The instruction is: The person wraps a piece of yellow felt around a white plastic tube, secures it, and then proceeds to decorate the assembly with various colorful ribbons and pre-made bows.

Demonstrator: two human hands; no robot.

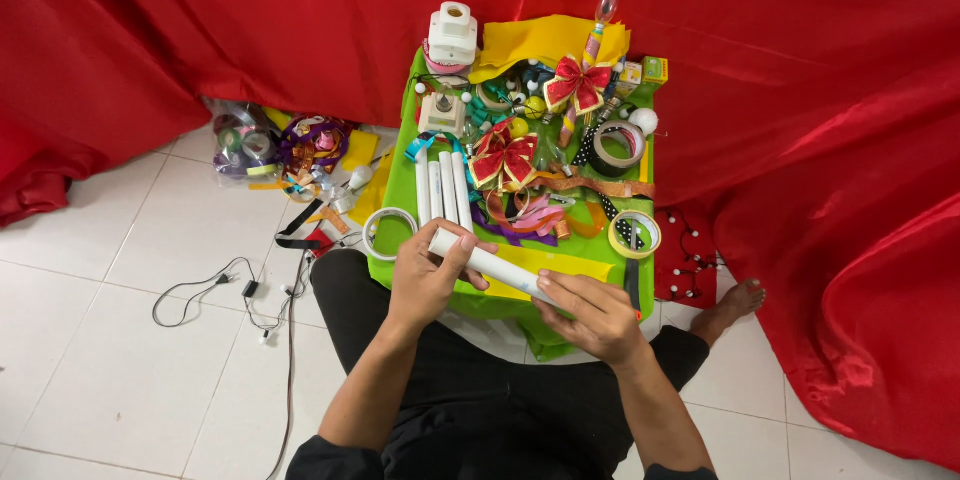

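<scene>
Red satin cloth (250, 20) is hanging all around as a backdrop, spilling onto a white tiled floor (90, 340), and a low green table (395, 190) is standing in front of the seated person, crowded with craft bits.

The left hand (425, 275) is wrapping its fingers around one end of a white tube (490, 265), thumb on the near side, closed firmly on it. The right hand (590, 312) is clamping the other end, fingers lying along the top. The tube is lying slanted between them, just above the table's near edge.

It is looking like a rolled or moulded white cylinder: probably light and fairly stiff, smooth enough to slip if pinched loosely, and possibly crushable if hollow. Holding it near both ends, as now, is seeming the steadiest way; a single grip would be better placed at the middle.

Just beyond the hands, three similar white sticks (443, 188) are lying side by side on the table. A red and gold bow (503, 158) is sitting beside them, with tape rolls (634, 234) to the right and tangled ribbons (525, 212) between. A black cable (215, 290) is trailing across the floor on the left.
</scene>
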